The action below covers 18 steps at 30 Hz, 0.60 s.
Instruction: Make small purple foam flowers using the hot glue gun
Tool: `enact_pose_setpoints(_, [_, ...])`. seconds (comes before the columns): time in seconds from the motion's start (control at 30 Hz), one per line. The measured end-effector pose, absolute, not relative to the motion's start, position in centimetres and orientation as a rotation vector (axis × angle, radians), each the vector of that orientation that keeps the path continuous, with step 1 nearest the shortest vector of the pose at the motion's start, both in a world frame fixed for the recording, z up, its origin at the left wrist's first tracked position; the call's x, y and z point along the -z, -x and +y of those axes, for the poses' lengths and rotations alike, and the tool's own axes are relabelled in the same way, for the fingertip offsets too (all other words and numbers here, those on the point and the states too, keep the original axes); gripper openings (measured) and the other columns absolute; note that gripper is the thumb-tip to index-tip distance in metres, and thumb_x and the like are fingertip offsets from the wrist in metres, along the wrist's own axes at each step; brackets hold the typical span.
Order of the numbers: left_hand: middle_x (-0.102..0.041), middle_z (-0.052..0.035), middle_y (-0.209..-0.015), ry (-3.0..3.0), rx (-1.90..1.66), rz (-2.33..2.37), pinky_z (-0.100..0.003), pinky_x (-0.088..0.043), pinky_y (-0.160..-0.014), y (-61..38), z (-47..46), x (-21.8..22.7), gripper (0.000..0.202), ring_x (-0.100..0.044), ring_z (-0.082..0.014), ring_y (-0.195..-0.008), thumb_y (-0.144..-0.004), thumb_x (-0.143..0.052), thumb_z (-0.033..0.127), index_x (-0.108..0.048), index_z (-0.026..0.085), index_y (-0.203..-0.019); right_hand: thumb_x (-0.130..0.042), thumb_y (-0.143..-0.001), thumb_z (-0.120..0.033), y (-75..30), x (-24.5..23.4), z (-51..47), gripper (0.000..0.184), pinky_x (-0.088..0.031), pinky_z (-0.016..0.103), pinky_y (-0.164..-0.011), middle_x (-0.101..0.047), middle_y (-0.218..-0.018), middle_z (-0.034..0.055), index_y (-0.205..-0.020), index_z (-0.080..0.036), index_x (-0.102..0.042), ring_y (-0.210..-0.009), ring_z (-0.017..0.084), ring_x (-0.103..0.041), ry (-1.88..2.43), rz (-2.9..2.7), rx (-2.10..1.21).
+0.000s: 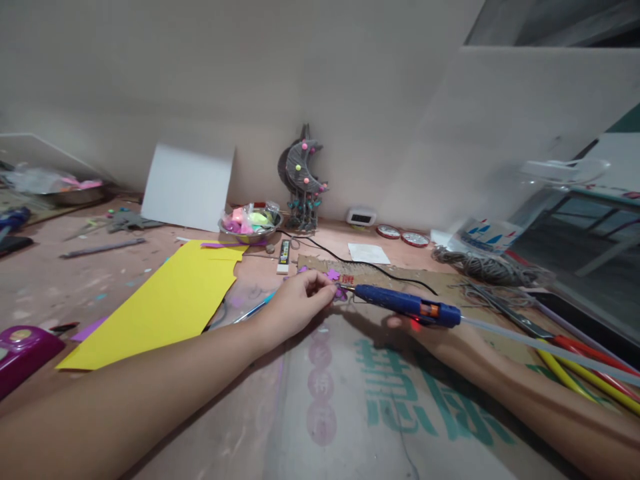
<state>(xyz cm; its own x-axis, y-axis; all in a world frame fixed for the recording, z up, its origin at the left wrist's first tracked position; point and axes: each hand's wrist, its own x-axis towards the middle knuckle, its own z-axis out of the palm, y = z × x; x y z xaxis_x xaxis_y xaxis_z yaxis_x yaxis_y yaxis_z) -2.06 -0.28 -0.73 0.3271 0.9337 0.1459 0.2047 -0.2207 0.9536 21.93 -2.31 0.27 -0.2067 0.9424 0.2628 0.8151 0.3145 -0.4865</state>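
My right hand (425,333) is wrapped round a blue hot glue gun (400,303), its red light lit. A long clear glue stick (530,343) sticks out of the gun's back end. My left hand (303,300) is pinched closed at the gun's metal tip, on a small purple piece (341,293) mostly hidden by the fingers. Just beyond it, a purple flower-shaped cutout (333,274) lies on the cardboard (425,277). Under my left wrist is a blue pen (255,307).
Yellow paper (165,300) and a magenta tool (27,353) lie left. A metal bowl (250,230) of colourful bits and a grey moon ornament (303,177) stand at the back. On the right are scissors (515,313), grey yarn (495,267) and a plastic tub (487,233). A black cord (360,263) crosses behind.
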Motion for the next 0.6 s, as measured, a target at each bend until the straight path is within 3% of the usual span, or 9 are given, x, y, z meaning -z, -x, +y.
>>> enact_pose_setpoints(0.2, [-0.053,0.0020,-0.065,-1.637,-0.991,1.032,-0.022,-0.037,-0.058,2.1,-0.1,1.0,0.019,-0.049,-0.0109,-0.062,-0.081,-0.050,0.034,-0.053,0.017,-0.074,-0.061,-0.071,-0.045,-21.5,-0.6,-2.6,0.023,-0.046,0.029,-0.049,-0.062,-0.063,0.0015,-0.073,-0.022,-0.059,-0.057,0.019,-0.058,1.545,-2.020,-0.480])
enact_pose_setpoints(0.47, [-0.053,0.0025,-0.063,-1.594,-1.005,1.020,-0.022,-0.037,-0.058,2.0,0.1,1.2,0.019,-0.049,-0.0108,-0.061,-0.079,-0.051,0.034,-0.052,0.017,-0.072,-0.062,-0.068,-0.049,-21.7,-0.9,-2.7,0.028,-0.041,0.025,-0.043,-0.057,-0.056,-0.0009,-0.066,-0.022,-0.057,-0.049,0.014,-0.052,1.420,-2.052,-0.443])
enact_pose_setpoints(0.6, [-0.053,0.0024,-0.064,-1.592,-1.007,1.030,-0.022,-0.037,-0.059,2.0,-0.1,0.9,0.018,-0.049,-0.0107,-0.062,-0.079,-0.052,0.033,-0.053,0.016,-0.073,-0.049,-0.080,-0.051,-22.4,-3.1,-3.1,0.032,-0.046,0.029,-0.050,-0.063,-0.065,0.0033,-0.072,-0.023,-0.064,-0.056,0.018,-0.057,1.482,-2.015,-0.307])
